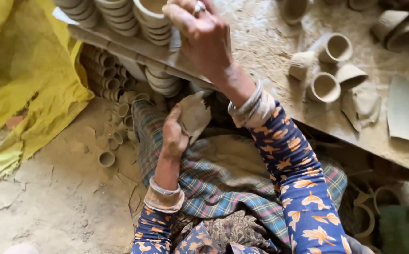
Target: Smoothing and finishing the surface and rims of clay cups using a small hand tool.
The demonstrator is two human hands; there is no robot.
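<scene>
Hands at work w/ clay: I see left hand [174, 134] pinching a flat clay shard [194, 115] over lap; right hand [199, 33] gripping stacked clay cups [150, 19] on board [134, 47]. Best to lift stack straight, slowly.

**Raw clay, dust and cloth**

The stacked cups [150, 19] and loose cups [325, 87] are unfired clay, matt grey-brown and slightly gritty. The clay piece [194, 115] in the left hand [174, 134] looks dull and rough-edged. The board [270, 51] is dust-coated wood. The plaid cloth [223, 174] is soft woven fabric; the yellow sheet [30, 70] looks coarse. Bangles [246, 106] gleam like metal.
</scene>
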